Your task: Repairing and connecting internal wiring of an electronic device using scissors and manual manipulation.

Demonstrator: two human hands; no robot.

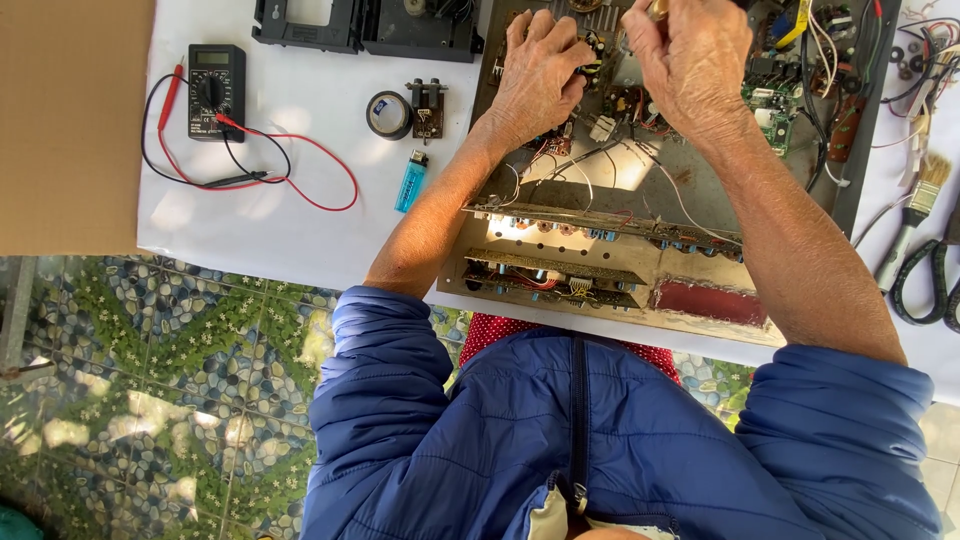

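Both grips curl shut inside the open amplifier chassis (pixel 650 190) on a white table (pixel 280 220) above pebble-patterned floor (pixel 150 400).

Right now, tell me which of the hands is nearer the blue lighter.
Left. The left hand rests on the opened chassis, up and just right of the blue lighter. The right hand is farther right, over the circuit boards.

Open amplifier chassis (pixel 640 190) is laid on a white-covered table (pixel 290 220); left hand (pixel 535 75) is pressed on its components. A brass-tipped tool (pixel 657 9) is gripped by the right hand (pixel 690 55). Multimeter (pixel 215 90), tape roll (pixel 388 113), blue lighter (pixel 411 180) are placed left.
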